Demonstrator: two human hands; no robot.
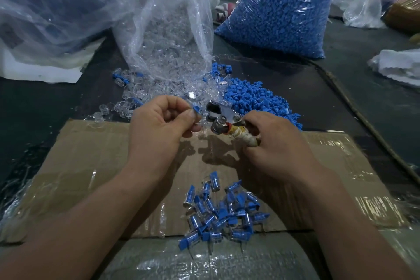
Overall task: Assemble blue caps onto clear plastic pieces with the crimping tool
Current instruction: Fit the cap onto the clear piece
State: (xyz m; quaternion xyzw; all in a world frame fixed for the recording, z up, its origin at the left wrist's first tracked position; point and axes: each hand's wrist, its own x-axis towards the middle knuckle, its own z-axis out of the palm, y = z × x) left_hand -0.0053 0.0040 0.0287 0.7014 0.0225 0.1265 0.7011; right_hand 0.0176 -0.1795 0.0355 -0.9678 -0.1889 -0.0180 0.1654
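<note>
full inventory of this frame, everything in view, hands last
bag of blue caps: one, blue, far right-centre
bag of clear pieces: one, clear, far centre, mouth open
large bag: one, clear, far left, contents unclear
loose blue caps: heap, blue, right of open bag
loose clear pieces: many, clear, at bag mouth
cardboard: one, brown, under the hands
finished pieces: pile, blue and clear, on cardboard
white cloth: one, white, far right
crimping tool: one, metal, held at centre
blue cap: one, blue, held beside the tool
left hand: one, pinches blue cap
right hand: one, grips crimping tool
</note>
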